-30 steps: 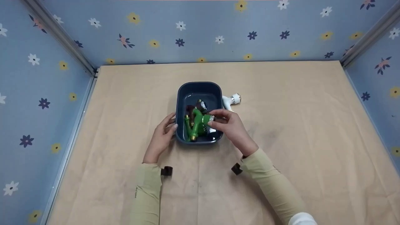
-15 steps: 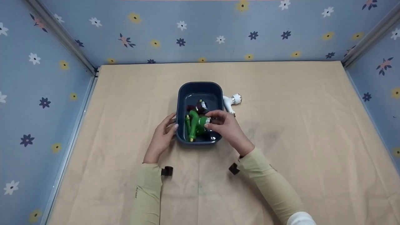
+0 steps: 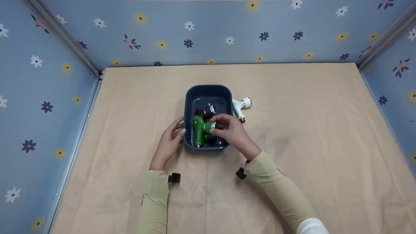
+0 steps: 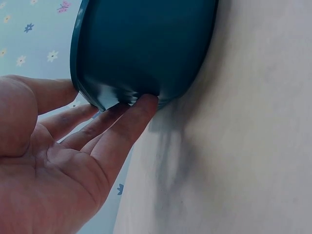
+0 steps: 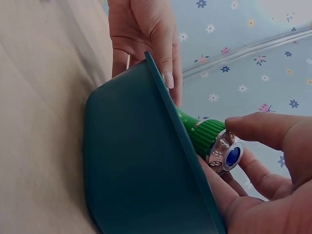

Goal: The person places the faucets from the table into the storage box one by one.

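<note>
In the head view, my right hand (image 3: 232, 131) pinches the knob end of a green faucet (image 3: 200, 131) inside a dark blue rectangular tub (image 3: 208, 88). The right wrist view shows the thumb and fingers around its ribbed green neck and chrome knob (image 5: 226, 152), which has a blue centre and stands above the rim. My left hand (image 3: 168, 143) touches the tub's left side, fingers fairly straight along the wall and thumb at the rim. Beyond the green faucet, a dark red faucet (image 3: 209, 110) with a chrome knob lies in the tub. Other contents are partly hidden below the held faucet.
A white faucet (image 3: 240, 105) lies on the tan cloth just right of the tub, partly hidden by it. Flowered blue panels (image 3: 208, 32) enclose the table at the back and sides. A small black camera mount sticks out from each wrist.
My right hand has moved left and slightly lower with the green faucet, now overlapping another green piece at the tub's left. More of the white faucet shows. My left hand stays put.
</note>
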